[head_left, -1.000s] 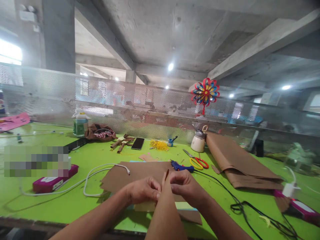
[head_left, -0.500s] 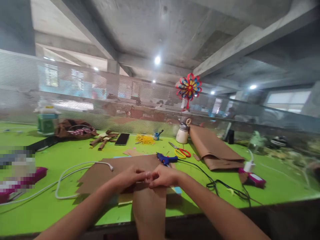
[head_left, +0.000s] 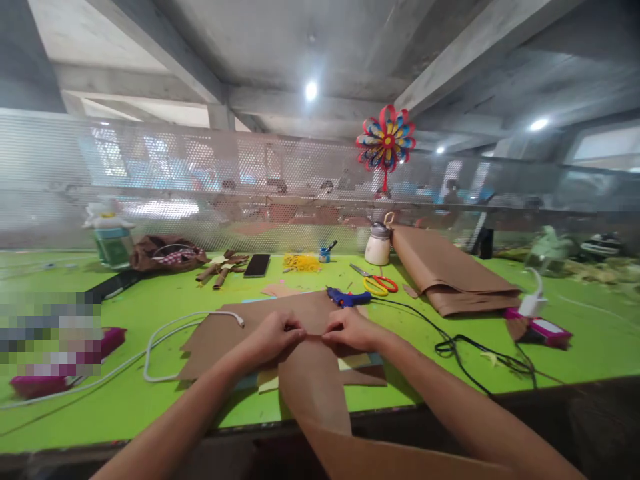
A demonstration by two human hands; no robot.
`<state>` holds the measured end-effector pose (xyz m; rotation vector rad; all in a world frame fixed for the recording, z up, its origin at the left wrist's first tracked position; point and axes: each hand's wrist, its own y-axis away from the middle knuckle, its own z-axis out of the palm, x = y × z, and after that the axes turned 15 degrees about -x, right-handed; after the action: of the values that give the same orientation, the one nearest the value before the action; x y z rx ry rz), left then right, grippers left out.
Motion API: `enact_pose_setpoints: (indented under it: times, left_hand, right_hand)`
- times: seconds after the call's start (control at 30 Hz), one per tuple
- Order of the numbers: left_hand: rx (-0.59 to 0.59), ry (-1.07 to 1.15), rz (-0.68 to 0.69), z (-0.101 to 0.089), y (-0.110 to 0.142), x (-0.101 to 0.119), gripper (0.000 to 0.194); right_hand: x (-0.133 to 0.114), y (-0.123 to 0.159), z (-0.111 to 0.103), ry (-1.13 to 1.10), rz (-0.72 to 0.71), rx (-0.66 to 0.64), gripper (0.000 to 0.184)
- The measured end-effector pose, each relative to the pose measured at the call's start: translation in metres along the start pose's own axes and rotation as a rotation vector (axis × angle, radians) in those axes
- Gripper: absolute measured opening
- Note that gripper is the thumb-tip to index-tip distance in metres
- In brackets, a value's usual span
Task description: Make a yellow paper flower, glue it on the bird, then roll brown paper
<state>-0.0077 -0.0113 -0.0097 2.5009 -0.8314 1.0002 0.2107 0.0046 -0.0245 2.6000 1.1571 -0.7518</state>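
Observation:
A long strip of brown kraft paper (head_left: 315, 387) hangs from between my hands and runs over the table's front edge, bending off to the lower right. My left hand (head_left: 280, 335) pinches the left side of its far end. Opposite it, my right hand (head_left: 350, 328) pinches the right side, with a small gap between the two hands. Beneath them lie flat sheets of brown paper (head_left: 215, 343), with yellow and blue paper showing at the edges. Just beyond my right hand rests a blue glue gun (head_left: 349, 298) on its side.
Scissors (head_left: 377, 283), a cream jar (head_left: 377, 248), folded brown paper (head_left: 450, 273) and a phone (head_left: 257, 265) lie farther back. A black cord (head_left: 455, 340) trails right to a pink power strip (head_left: 543, 328). A white cable (head_left: 150, 350) curls at left. A mesh partition (head_left: 240, 200) stands behind.
My hands have moved apart along the strip's end, where they were together before. More of the strip now shows, bending to the lower right. The view has shifted slightly.

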Motion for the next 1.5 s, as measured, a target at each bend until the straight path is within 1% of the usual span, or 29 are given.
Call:
enact_pose_setpoints:
  times: [0.1, 0.17, 0.27, 0.4, 0.5, 0.67, 0.77, 0.87, 1.0, 1.1, 1.2, 1.3, 1.4, 1.5]
  left_hand:
    - [-0.015, -0.095, 0.019, 0.001, -0.003, -0.002, 0.03]
    - [-0.021, -0.112, 0.033, 0.002, -0.005, -0.004, 0.026]
    - [-0.104, -0.161, 0.027, 0.003, -0.007, -0.005, 0.024]
    - [-0.156, -0.245, 0.005, 0.0, -0.009, -0.004, 0.018]
    - [-0.181, -0.254, 0.009, -0.001, -0.01, -0.003, 0.017]
    - [-0.141, -0.247, 0.03, 0.001, -0.009, -0.003, 0.015]
    - [-0.116, -0.277, 0.045, 0.003, -0.005, -0.004, 0.012]
    - [-0.094, -0.328, 0.065, 0.003, -0.001, -0.006, 0.009]
    - [-0.068, -0.401, 0.138, 0.004, 0.001, -0.012, 0.01]
    - [-0.034, -0.449, 0.198, 0.007, 0.003, -0.016, 0.015]
    - [-0.013, -0.571, 0.24, 0.011, 0.007, -0.017, 0.018]
    - [-0.012, -0.734, 0.264, 0.014, 0.01, -0.015, 0.014]
    - [-0.034, -0.83, 0.248, 0.015, 0.012, -0.013, 0.008]
    - [-0.059, -0.876, 0.223, 0.014, 0.014, -0.011, 0.009]
  right_hand:
    - [0.007, 0.004, 0.005, 0.049, 0.004, 0.01, 0.015]
    - [0.008, 0.006, 0.006, 0.039, -0.011, 0.019, 0.015]
    - [0.007, 0.008, 0.006, -0.005, 0.015, 0.012, 0.013]
    - [0.005, 0.01, 0.005, -0.012, 0.054, -0.027, 0.011]
    - [0.003, 0.01, 0.005, 0.038, 0.057, -0.022, 0.01]
    - [0.001, 0.009, 0.011, 0.115, 0.012, 0.027, 0.009]
    - [0.001, 0.008, 0.015, 0.155, -0.048, 0.068, 0.006]
    - [0.001, 0.01, 0.017, 0.205, -0.114, 0.097, 0.007]
    - [-0.001, 0.015, 0.017, 0.254, -0.18, 0.096, 0.012]
    - [-0.003, 0.019, 0.018, 0.325, -0.191, 0.102, 0.016]
    - [-0.005, 0.022, 0.02, 0.405, -0.192, 0.109, 0.016]
    - [-0.007, 0.024, 0.022, 0.493, -0.196, 0.085, 0.017]
    - [-0.009, 0.026, 0.022, 0.583, -0.191, 0.057, 0.02]
    - [-0.013, 0.028, 0.021, 0.65, -0.198, 0.028, 0.025]
